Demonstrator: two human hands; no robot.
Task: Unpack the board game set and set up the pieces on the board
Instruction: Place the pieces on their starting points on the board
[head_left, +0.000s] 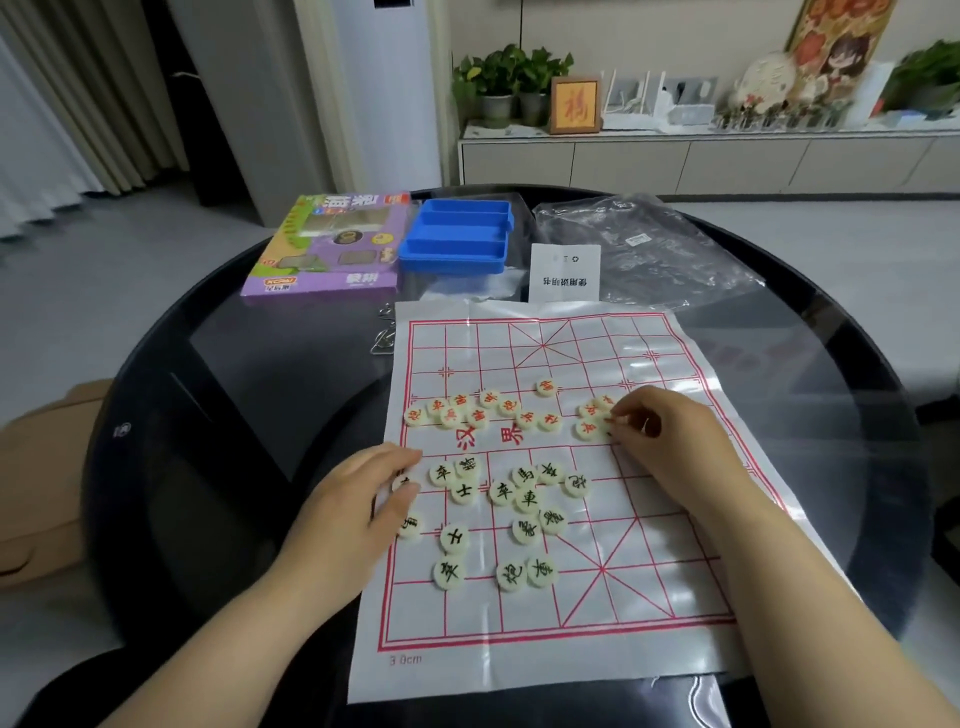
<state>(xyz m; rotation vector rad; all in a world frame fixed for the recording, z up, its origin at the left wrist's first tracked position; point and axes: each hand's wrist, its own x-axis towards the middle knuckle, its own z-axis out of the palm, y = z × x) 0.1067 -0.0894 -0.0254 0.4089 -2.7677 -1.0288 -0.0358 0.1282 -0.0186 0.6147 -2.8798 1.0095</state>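
Observation:
A white plastic sheet printed with a red grid, the board, lies on the dark round table. Round cream pieces with red characters are scattered along the board's middle band. Those with black characters are spread on the near half. My left hand rests at the board's left edge, thumb and fingers closing on a black-marked piece. My right hand is at the right side, its fingertips curled onto a small cluster of red-marked pieces.
Behind the board lie a purple game box, a blue plastic tray, a white instruction leaflet and a crumpled clear bag. Metal wire rings lie by the board's far left corner. A cardboard box stands left of the table.

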